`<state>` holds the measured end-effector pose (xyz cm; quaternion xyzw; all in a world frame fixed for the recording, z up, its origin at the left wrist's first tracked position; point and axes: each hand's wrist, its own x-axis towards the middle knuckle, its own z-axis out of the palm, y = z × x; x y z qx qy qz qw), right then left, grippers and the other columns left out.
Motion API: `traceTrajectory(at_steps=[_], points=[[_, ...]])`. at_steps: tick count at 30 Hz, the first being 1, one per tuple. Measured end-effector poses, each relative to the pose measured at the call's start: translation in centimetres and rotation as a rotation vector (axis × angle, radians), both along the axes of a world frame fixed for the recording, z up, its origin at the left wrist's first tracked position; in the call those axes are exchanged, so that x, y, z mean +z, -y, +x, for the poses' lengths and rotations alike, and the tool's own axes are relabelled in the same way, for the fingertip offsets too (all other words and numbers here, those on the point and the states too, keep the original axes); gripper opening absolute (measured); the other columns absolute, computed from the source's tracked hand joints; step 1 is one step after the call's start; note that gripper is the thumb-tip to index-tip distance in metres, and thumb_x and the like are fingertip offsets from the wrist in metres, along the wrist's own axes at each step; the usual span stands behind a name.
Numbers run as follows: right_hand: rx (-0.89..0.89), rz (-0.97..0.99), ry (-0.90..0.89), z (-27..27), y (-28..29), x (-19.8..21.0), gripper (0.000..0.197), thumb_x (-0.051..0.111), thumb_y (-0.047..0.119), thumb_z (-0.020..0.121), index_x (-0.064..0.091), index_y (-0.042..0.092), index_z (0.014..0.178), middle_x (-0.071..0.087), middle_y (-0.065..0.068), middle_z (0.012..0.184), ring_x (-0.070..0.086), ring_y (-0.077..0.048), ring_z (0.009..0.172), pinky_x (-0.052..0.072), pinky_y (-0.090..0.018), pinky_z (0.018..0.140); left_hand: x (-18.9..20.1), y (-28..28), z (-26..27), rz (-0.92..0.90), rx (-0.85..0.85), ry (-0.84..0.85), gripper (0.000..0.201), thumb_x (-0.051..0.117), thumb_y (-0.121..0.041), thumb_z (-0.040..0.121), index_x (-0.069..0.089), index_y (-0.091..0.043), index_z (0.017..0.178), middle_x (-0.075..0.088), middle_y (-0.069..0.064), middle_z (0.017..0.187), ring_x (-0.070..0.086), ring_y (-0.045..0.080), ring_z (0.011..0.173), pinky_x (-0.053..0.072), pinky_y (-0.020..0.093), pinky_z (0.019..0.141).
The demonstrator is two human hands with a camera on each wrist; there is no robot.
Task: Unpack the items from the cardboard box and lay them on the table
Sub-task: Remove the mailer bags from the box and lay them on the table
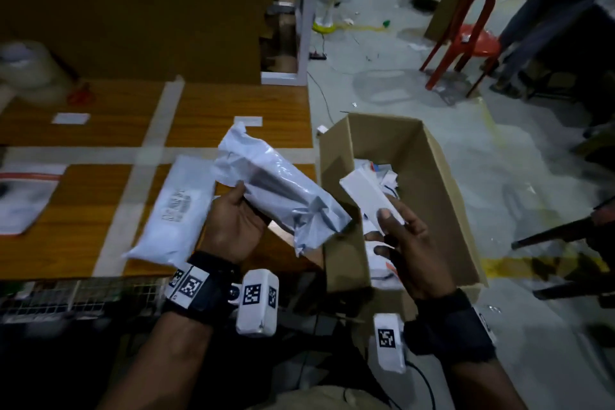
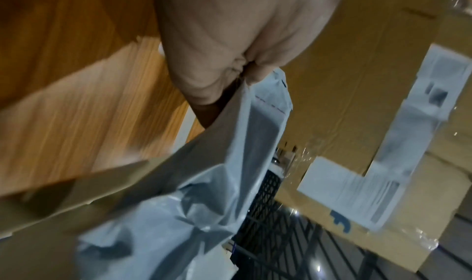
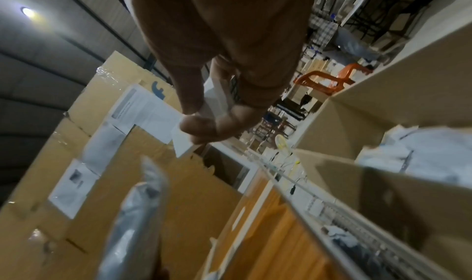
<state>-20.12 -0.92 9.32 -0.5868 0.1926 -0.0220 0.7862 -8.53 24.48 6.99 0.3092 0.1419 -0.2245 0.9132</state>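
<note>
An open cardboard box [image 1: 429,183] stands right of the wooden table [image 1: 83,210], with several white packets [image 1: 382,176] inside. My left hand [image 1: 233,220] grips a crinkled grey poly-bag parcel [image 1: 283,190] and holds it above the table's right edge. In the left wrist view the fingers [image 2: 204,94] curl round that parcel [image 2: 178,213]. My right hand [image 1: 409,243] holds a small flat white box [image 1: 369,196] over the cardboard box. In the right wrist view fingertips [image 3: 204,126] pinch the white box [image 3: 184,143]. The grey parcel [image 3: 135,223] shows at the lower left.
A white poly parcel [image 1: 173,213] lies on the table near my left hand; a red-edged packet [image 1: 20,196] lies at the left edge. A tape roll [image 1: 30,70] stands at the back left. Big cartons [image 1: 133,10] rise behind. A red chair [image 1: 466,27] and littered floor lie right.
</note>
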Motion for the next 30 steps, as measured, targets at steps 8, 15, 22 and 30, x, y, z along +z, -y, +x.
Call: traceTrajectory(at_steps=[8, 15, 22, 30], points=[[-0.016, -0.148, 0.162, 1.7, -11.1, 2.7, 0.046, 0.092, 0.034, 0.065, 0.079, 0.021, 0.107, 0.073, -0.013, 0.099, 0.06, -0.018, 0.095, 0.052, -0.031, 0.084, 1.6, -11.8, -1.1, -0.001, 0.025, -0.008, 0.038, 0.076, -0.017, 0.075, 0.073, -0.004, 0.111, 0.075, 0.014, 0.109, 0.075, 0.023, 0.093, 0.063, 0.034, 0.073], [-0.001, -0.388, 0.38, 4.9, -16.0, 4.1, 0.048, 0.08, -0.011, 0.074, 0.056, 0.011, 0.109, 0.069, -0.006, 0.12, 0.064, -0.013, 0.116, 0.058, -0.028, 0.087, 1.4, -19.1, -0.1, -0.217, 0.021, -0.136, 0.058, 0.083, -0.003, 0.06, 0.069, 0.008, 0.115, 0.069, 0.027, 0.116, 0.071, 0.041, 0.099, 0.061, 0.05, 0.069], [0.052, -0.349, 0.318, 10.9, -20.1, 2.0, 0.032, 0.079, -0.009, 0.075, 0.054, 0.006, 0.089, 0.074, 0.015, 0.084, 0.071, -0.001, 0.092, 0.055, -0.015, 0.066, -1.2, -24.1, 2.7, -0.284, -0.062, -0.137, 0.047, 0.05, -0.008, 0.099, 0.036, 0.011, 0.14, 0.045, 0.034, 0.143, 0.046, 0.044, 0.135, 0.04, 0.049, 0.112], [0.125, -0.452, 0.305, 17.9, -22.6, 1.3, 0.033, 0.087, 0.014, 0.074, 0.058, 0.007, 0.088, 0.063, -0.013, 0.084, 0.061, -0.031, 0.076, 0.054, -0.049, 0.065, -0.7, -24.2, 7.3, -0.189, 0.033, -0.283, 0.072, 0.088, 0.016, 0.052, 0.062, 0.015, 0.119, 0.067, 0.035, 0.114, 0.07, 0.046, 0.097, 0.06, 0.055, 0.07]])
